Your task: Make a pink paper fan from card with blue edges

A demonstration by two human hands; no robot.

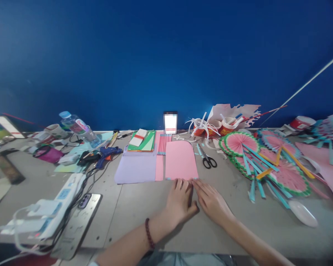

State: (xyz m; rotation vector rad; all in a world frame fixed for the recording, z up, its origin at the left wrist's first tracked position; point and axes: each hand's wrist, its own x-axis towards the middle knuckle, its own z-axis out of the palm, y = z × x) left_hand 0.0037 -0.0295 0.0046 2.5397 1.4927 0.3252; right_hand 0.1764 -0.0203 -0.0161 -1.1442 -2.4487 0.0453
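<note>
A pink paper sheet (180, 160) with its far corners rounded lies flat in front of me, blue showing along its near edge. My left hand (180, 199), with a dark red beaded bracelet (149, 233) on the wrist, rests its bent fingertips on that edge; its thumb stands apart. Beside it, my right hand (210, 199) lies flat, fingers stretched out and touching the sheet's near right corner. Black-handled scissors (209, 162) lie right of the sheet. To its left are a lilac sheet (135, 170) and pink-and-blue strips (164, 144).
Watermelon-patterned paper fans (241, 144) and a white spoon (303, 213) lie right. Paper cups (228, 127) hold strips at the back. Leftward are a phone (79, 225), a power strip (63, 207), a blue glue gun (106, 155), a bottle (79, 127) and a hammer (8, 166).
</note>
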